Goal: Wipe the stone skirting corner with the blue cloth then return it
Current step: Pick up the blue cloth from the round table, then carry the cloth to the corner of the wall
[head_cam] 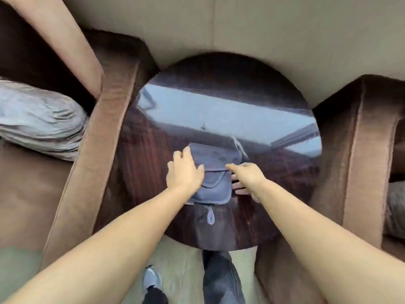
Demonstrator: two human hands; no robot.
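A folded blue cloth (pixel 215 172) lies on the glossy dark round table (pixel 274 172) near its front half. My left hand (pixel 184 172) rests flat on the cloth's left edge, fingers spread. My right hand (pixel 245 178) sits at the cloth's right edge, its fingers curled against the fold, thumb pointing left over the cloth. Whether either hand is gripping the cloth is unclear. A small loop tag (pixel 210 217) shows just below the cloth. The stone skirting corner is not in view.
Brown velvet armchairs flank the table, one on the left (pixel 105 132) and one on the right (pixel 359 150). A grey cushion (pixel 39 119) lies on the left seat. A beige wall (pixel 241 29) is behind. My legs and a shoe (pixel 152 279) stand on the pale floor.
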